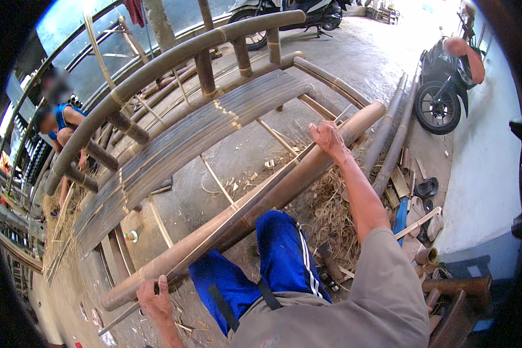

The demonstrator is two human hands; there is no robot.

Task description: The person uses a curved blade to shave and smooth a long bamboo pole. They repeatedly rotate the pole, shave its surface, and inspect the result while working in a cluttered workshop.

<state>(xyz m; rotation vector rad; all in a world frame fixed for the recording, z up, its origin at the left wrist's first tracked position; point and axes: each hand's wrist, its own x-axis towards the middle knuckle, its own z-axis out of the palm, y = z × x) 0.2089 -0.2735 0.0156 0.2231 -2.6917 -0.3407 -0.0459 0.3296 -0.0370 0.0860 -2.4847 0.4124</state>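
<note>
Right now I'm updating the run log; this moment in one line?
left hand: at left end of pole | right hand: near right end | slats: beyond pole

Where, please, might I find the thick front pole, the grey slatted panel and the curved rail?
Thick front pole (pixel 284 190): head view, on its dark stretch near the middle.
Grey slatted panel (pixel 180 142): head view, on the slats around mid-length.
Curved rail (pixel 162 60): head view, on the middle of its arc.

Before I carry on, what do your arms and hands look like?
The left hand and right hand are gloveless. The right forearm is bare, below a short grey-brown sleeve. No watch shows; the left sleeve is out of view.
</note>
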